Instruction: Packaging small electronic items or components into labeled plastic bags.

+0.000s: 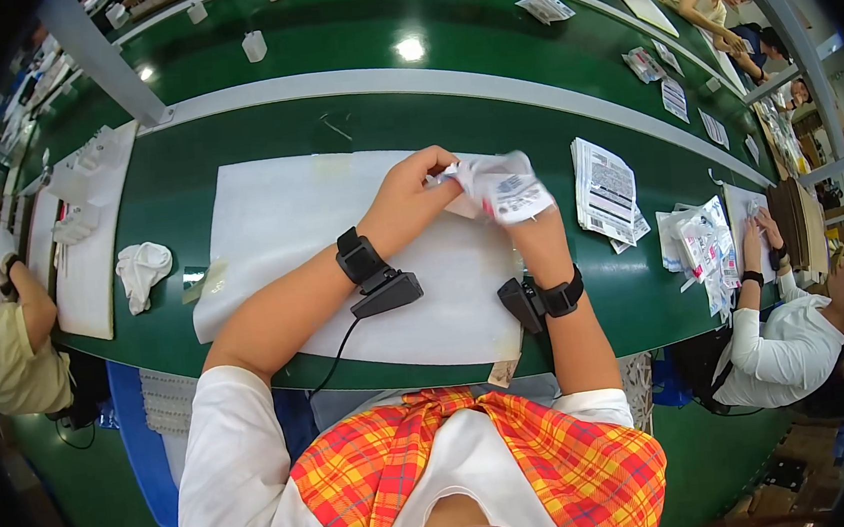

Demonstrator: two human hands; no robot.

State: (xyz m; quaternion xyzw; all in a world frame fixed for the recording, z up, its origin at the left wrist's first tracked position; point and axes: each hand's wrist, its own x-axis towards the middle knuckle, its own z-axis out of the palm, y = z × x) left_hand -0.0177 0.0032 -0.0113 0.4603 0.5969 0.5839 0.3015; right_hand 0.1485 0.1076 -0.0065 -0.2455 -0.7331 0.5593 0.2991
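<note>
Above the white sheet (362, 269), a small printed plastic packet (514, 193), white and partly see-through, is held up between my hands. My left hand (411, 199) pinches its left edge, thumb and fingers closed together. From below and to the right, my right hand (540, 238) grips the same packet. The packet covers most of the right fingers, and its upper part is slightly blurred. Whether anything is inside it, I cannot tell.
A stack of flat printed packets (604, 187) lies right of the sheet. Farther right is a pile of clear packets (703, 244) beside a co-worker (799, 331). A crumpled white cloth (145, 273) lies left. A grey metal rail (356, 82) crosses behind the sheet. Another person (13, 349) sits at left.
</note>
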